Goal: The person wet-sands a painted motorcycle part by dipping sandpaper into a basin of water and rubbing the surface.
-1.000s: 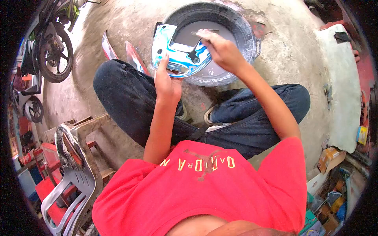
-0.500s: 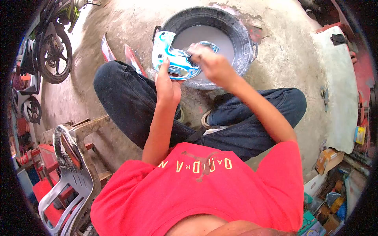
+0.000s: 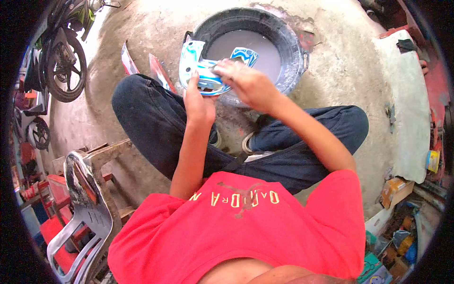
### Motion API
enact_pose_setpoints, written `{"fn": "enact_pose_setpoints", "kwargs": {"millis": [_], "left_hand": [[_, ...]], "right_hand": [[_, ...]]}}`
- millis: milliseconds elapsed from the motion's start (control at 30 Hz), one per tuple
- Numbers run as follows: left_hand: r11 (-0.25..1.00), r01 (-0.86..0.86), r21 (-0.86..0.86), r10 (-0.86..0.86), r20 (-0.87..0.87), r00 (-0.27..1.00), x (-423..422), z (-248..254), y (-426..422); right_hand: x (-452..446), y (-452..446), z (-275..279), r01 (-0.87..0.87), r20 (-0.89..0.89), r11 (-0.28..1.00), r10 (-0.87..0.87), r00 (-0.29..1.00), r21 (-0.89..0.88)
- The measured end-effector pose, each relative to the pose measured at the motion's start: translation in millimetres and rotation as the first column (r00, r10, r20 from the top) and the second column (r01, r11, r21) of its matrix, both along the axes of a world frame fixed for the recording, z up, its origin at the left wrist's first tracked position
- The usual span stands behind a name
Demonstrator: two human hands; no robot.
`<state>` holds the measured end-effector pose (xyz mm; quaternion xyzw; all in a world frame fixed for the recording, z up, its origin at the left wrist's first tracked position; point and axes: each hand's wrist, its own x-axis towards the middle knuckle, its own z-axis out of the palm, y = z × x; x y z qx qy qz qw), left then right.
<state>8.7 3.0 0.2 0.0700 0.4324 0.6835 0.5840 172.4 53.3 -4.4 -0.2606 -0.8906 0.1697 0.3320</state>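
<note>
A curved blue-and-white panel (image 3: 190, 56) is held over the near left rim of a black tub (image 3: 293, 57) with cloudy grey liquid (image 3: 265, 49) in it. My left hand (image 3: 198, 102) grips the panel's lower edge, thumb on top. Across the middle of the panel lies my right hand (image 3: 246, 83), fingers bent and pressed on its surface. A small dark, thin piece (image 3: 214, 69) shows at the right fingertips; what it is cannot be made out.
Two red-and-white panels (image 3: 161, 71) rest on the floor left of the tub. A motorcycle wheel (image 3: 66, 64) stands at upper left, a grey plastic chair (image 3: 92, 213) at lower left. A cardboard box (image 3: 396, 191) sits at right.
My right hand has slid left and down along the panel, from its right end to its middle. The panel has tilted slightly and my left hand still holds it.
</note>
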Motion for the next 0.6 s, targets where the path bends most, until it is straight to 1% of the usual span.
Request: {"fn": "enact_pose_setpoints", "kwargs": {"millis": [33,100,133,200,233,267,300,333,433,467,567,600], "left_hand": [[1.000,-0.001,0.004,0.001,-0.023,1.000,1,-1,-1],[1.000,-0.008,0.026,0.009,-0.057,0.998,4,-1,0],[1.000,0.007,-0.010,-0.007,-0.029,1.000,6,9,-2],[1.000,0.008,0.017,-0.007,-0.034,0.999,4,4,-1],[1.000,0.004,0.031,-0.003,-0.038,0.999,3,2,0],[1.000,0.004,0.023,-0.003,-0.036,0.999,2,2,0],[1.000,0.003,0.014,-0.003,-0.034,0.999,1,3,-1],[1.000,0.003,0.004,-0.002,-0.033,0.999,0,3,-1],[1.000,-0.005,-0.013,0.005,-0.038,0.999,5,7,-1],[1.000,-0.018,-0.009,0.018,-0.024,1.000,6,7,-1],[1.000,-0.015,0.015,0.016,-0.021,1.000,5,5,0],[1.000,-0.015,0.017,0.015,-0.021,1.000,3,4,1]], "right_hand": [[5,13,-2,0.022,-0.075,0.996,-0.028,0.997,-0.083],[18,36,-4,0.183,0.001,0.976,-0.184,0.983,-0.118],[20,35,-2,0.234,0.046,0.945,-0.229,0.972,-0.230],[20,28,4,0.339,0.144,0.834,-0.307,0.941,-0.436],[15,21,5,0.254,0.062,0.917,-0.247,0.967,-0.309],[7,8,3,0.168,-0.008,0.971,-0.172,0.985,-0.171],[1,-3,2,0.083,-0.066,0.996,-0.085,0.994,-0.026],[-3,-9,7,0.062,-0.062,0.998,-0.062,0.996,-0.002],[12,22,-3,0.109,-0.097,0.975,-0.130,0.987,-0.194],[20,33,-1,0.205,-0.005,0.919,-0.219,0.976,-0.337],[21,30,4,0.330,0.129,0.842,-0.305,0.944,-0.427],[16,23,6,0.261,0.076,0.903,-0.250,0.965,-0.342]]}}
